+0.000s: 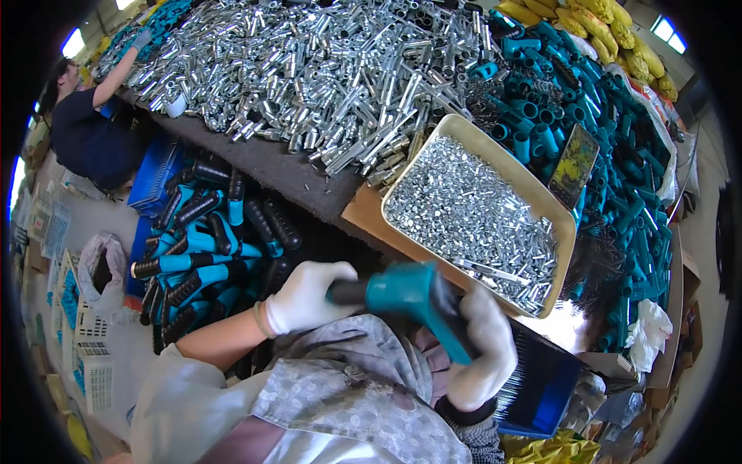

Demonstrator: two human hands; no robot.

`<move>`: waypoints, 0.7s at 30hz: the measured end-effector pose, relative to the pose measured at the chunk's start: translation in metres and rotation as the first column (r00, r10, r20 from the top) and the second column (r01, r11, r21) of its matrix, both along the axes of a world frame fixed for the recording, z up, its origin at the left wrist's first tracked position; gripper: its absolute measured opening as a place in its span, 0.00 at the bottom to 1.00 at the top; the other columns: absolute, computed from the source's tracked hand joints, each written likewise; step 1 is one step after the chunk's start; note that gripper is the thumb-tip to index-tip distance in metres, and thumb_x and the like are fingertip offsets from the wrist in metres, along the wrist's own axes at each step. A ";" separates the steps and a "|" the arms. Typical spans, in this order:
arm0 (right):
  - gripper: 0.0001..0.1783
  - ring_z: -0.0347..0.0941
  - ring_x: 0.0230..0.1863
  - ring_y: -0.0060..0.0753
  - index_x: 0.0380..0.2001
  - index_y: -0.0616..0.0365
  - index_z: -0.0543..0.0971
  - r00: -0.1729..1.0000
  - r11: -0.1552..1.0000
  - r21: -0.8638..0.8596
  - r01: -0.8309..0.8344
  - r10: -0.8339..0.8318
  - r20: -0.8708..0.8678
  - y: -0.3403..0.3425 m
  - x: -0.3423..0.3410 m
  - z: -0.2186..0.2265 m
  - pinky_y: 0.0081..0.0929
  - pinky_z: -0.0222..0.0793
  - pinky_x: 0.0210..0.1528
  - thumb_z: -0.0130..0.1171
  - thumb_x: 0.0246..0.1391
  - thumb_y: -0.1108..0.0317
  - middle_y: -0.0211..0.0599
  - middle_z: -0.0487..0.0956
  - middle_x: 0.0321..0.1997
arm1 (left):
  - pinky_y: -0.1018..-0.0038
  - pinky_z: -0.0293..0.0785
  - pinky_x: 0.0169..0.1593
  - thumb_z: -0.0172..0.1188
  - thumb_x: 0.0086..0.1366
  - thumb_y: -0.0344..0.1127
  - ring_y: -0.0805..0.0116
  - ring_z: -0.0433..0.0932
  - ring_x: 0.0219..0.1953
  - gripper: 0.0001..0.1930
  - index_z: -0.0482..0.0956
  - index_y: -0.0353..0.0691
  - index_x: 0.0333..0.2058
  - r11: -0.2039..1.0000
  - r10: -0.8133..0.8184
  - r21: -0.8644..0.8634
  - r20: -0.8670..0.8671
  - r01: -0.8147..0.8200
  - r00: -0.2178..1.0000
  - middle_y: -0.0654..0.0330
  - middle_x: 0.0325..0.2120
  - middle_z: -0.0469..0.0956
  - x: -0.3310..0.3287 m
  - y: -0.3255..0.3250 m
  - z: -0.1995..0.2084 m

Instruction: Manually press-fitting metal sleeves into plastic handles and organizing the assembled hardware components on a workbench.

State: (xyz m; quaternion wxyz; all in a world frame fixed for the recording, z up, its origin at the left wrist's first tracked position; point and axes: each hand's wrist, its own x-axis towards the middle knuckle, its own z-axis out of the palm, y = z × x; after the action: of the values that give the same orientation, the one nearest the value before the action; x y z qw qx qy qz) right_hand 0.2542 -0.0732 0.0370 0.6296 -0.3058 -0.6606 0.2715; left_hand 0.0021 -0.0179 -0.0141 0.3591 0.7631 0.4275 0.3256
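Observation:
In front of my lap is a pistol-shaped teal and black hand tool (402, 290), slightly smeared by motion. My left hand (309, 298), in a white glove, is closed around the dark cylindrical end on its left. The gloved right hand (488, 348) wraps round the black and teal grip at the other end. Just beyond the tool lies a cream tray (566, 243), filled with small shiny metal pins (471, 209). To the left of my left hand, many similar teal tools with black grips (197, 274) are heaped together.
A large heap of silvery metal tubes and fittings (309, 77) covers the dark tabletop (255, 155). Teal housings (618, 224) pile up at right, with a phone-like slab (574, 166) on them. A blue bin (545, 387) stands near my right arm. Another person (89, 139) reaches in at far left.

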 end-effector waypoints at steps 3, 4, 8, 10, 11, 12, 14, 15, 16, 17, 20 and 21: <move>0.07 0.76 0.52 0.59 0.30 0.63 0.78 0.881 0.959 0.064 -0.278 0.228 0.414 0.018 0.007 0.027 0.58 0.65 0.61 0.60 0.50 0.69 0.52 0.81 0.42 | 0.58 0.75 0.30 0.66 0.56 0.43 0.50 0.81 0.27 0.10 0.80 0.46 0.33 0.963 -0.258 -0.035 -0.391 0.266 0.883 0.54 0.22 0.78 -0.002 -0.016 -0.009; 0.12 0.77 0.50 0.58 0.29 0.63 0.79 0.972 0.976 -0.107 -0.190 0.202 0.117 0.018 0.009 0.012 0.57 0.65 0.61 0.58 0.55 0.63 0.54 0.81 0.39 | 0.58 0.74 0.29 0.64 0.54 0.43 0.51 0.80 0.27 0.10 0.79 0.48 0.32 0.875 -0.464 -0.123 -0.488 0.468 0.739 0.55 0.22 0.78 -0.001 -0.015 0.011; 0.11 0.76 0.53 0.57 0.31 0.61 0.81 0.975 0.990 -0.023 0.138 -0.132 0.180 -0.001 0.004 0.005 0.53 0.66 0.61 0.62 0.53 0.62 0.53 0.80 0.43 | 0.62 0.75 0.30 0.72 0.50 0.37 0.53 0.81 0.27 0.13 0.79 0.42 0.32 0.997 -0.071 0.037 0.039 0.069 0.997 0.54 0.22 0.77 -0.004 0.002 -0.007; 0.10 0.79 0.44 0.45 0.31 0.55 0.83 0.921 0.958 0.118 -0.261 0.210 0.329 0.012 -0.013 0.034 0.45 0.74 0.51 0.69 0.41 0.67 0.41 0.80 0.39 | 0.60 0.76 0.33 0.71 0.54 0.42 0.51 0.82 0.29 0.14 0.80 0.43 0.34 0.984 -0.177 -0.011 -0.224 0.179 0.958 0.51 0.24 0.79 -0.011 -0.003 -0.017; 0.08 0.80 0.39 0.40 0.28 0.55 0.83 0.883 0.937 0.077 -0.341 0.291 0.369 0.018 -0.007 0.035 0.35 0.76 0.43 0.69 0.41 0.69 0.38 0.81 0.35 | 0.59 0.77 0.34 0.67 0.56 0.43 0.50 0.81 0.28 0.13 0.80 0.44 0.36 0.945 -0.323 -0.038 -0.257 0.324 0.911 0.52 0.23 0.79 -0.012 -0.018 -0.019; 0.02 0.79 0.31 0.35 0.24 0.57 0.82 0.966 0.988 -0.067 -0.139 0.151 0.212 0.012 -0.005 0.023 0.29 0.76 0.36 0.65 0.44 0.72 0.37 0.80 0.29 | 0.59 0.77 0.33 0.64 0.56 0.42 0.51 0.81 0.28 0.12 0.80 0.47 0.38 0.899 -0.433 -0.180 -0.508 0.400 0.744 0.53 0.22 0.78 -0.006 -0.024 0.012; 0.12 0.74 0.24 0.26 0.22 0.65 0.80 0.988 0.707 -0.703 0.078 0.037 0.147 0.016 0.019 0.018 0.25 0.71 0.30 0.52 0.55 0.72 0.36 0.79 0.22 | 0.63 0.75 0.29 0.61 0.53 0.38 0.59 0.80 0.26 0.08 0.76 0.47 0.33 0.887 -0.260 0.205 -0.519 0.414 0.814 0.59 0.21 0.75 -0.013 -0.019 0.021; 0.15 0.74 0.24 0.26 0.22 0.66 0.81 0.968 0.657 -0.754 0.022 0.176 0.182 0.019 0.031 -0.003 0.25 0.70 0.30 0.51 0.58 0.69 0.35 0.79 0.21 | 0.65 0.74 0.27 0.60 0.52 0.36 0.62 0.80 0.25 0.07 0.75 0.47 0.31 0.857 -0.158 0.323 -0.578 0.402 0.800 0.61 0.20 0.74 -0.016 -0.012 0.031; 0.19 0.73 0.23 0.25 0.23 0.67 0.81 0.931 0.604 -0.797 -0.001 0.292 0.221 0.015 0.038 -0.023 0.25 0.69 0.30 0.50 0.61 0.66 0.35 0.79 0.21 | 0.67 0.72 0.26 0.59 0.51 0.34 0.64 0.78 0.24 0.06 0.72 0.47 0.29 0.818 -0.128 0.423 -0.525 0.389 0.841 0.64 0.20 0.72 -0.015 -0.001 0.039; 0.23 0.73 0.25 0.25 0.25 0.68 0.82 0.921 0.467 -0.881 -0.077 0.372 0.117 0.007 0.032 -0.037 0.25 0.69 0.33 0.49 0.65 0.60 0.37 0.80 0.22 | 0.67 0.72 0.27 0.59 0.52 0.34 0.65 0.78 0.24 0.06 0.73 0.47 0.31 0.814 -0.094 0.441 -0.540 0.377 0.836 0.64 0.20 0.72 -0.018 0.005 0.036; 0.37 0.76 0.36 0.27 0.42 0.69 0.82 0.779 0.293 -0.882 -0.369 0.615 -0.122 0.005 0.024 -0.053 0.27 0.72 0.45 0.46 0.68 0.39 0.39 0.83 0.34 | 0.69 0.71 0.25 0.59 0.56 0.39 0.66 0.77 0.22 0.13 0.77 0.46 0.41 0.793 -0.113 0.438 -0.578 0.424 0.808 0.66 0.20 0.71 -0.016 0.010 0.035; 0.38 0.76 0.37 0.27 0.44 0.69 0.81 0.751 0.294 -0.863 -0.411 0.646 -0.138 0.012 0.019 -0.053 0.27 0.72 0.45 0.45 0.67 0.38 0.39 0.83 0.34 | 0.70 0.71 0.25 0.57 0.59 0.40 0.67 0.76 0.23 0.15 0.77 0.45 0.45 0.747 -0.093 0.490 -0.592 0.449 0.801 0.68 0.21 0.70 -0.010 0.011 0.040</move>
State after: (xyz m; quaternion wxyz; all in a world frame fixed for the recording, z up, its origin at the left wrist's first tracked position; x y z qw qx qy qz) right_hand 0.2734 -0.0610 -0.0158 0.1812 -0.3663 -0.5683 0.7141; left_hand -0.0080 -0.0066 0.0261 0.0063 0.9518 0.2603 0.1623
